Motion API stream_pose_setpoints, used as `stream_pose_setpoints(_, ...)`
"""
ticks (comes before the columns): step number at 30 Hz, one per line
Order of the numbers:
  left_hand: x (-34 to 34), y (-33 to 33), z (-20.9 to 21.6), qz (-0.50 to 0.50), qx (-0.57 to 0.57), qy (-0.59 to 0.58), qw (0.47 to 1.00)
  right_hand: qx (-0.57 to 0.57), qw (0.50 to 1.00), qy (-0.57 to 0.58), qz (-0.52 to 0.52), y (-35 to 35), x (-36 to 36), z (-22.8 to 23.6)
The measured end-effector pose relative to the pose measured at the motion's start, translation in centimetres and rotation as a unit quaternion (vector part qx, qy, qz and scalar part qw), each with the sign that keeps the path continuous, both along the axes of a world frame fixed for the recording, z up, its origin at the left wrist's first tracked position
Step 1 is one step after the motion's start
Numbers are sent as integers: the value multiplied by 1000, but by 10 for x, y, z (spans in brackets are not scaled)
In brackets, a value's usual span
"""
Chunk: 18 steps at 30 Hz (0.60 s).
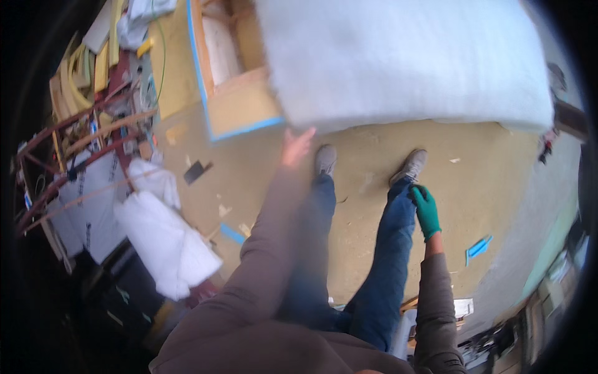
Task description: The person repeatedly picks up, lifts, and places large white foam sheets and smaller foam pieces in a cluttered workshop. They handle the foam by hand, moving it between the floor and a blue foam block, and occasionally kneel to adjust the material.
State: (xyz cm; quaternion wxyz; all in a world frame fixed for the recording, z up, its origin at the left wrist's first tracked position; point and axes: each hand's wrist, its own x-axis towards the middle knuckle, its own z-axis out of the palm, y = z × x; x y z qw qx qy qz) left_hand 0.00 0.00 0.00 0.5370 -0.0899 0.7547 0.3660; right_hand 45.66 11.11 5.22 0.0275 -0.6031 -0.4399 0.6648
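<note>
My left hand (297, 148) is bare and blurred, its fingers stretched out and apart. It is beside the lower left corner of a thick white sheet of padding (405, 62); whether it touches cannot be made out. The padding lies over a wooden frame (240, 103) edged with blue strips. Low on the right, my right hand (426, 210) wears a green glove with dark fingertips. Its fingers are curled in front of my leg near the knee, and anything inside them is hidden.
Rolled white padding (165, 240) rests at the left, near a dark red metal frame (43, 140) with wood offcuts. A dark flat piece (194, 172), a blue scrap (232, 233) and a blue folded item (478, 247) lie on the floor. Clutter fills the lower right.
</note>
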Motion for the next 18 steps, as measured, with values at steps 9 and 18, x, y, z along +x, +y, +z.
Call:
stream_pose_setpoints(9,45,-36,-15,107,117,58,986,-44,982,-36,179,67,-23,-59)
stream_pose_setpoints(18,4,-60,-32,52,95,128,986,-52,931,100,348,111,-135,-23)
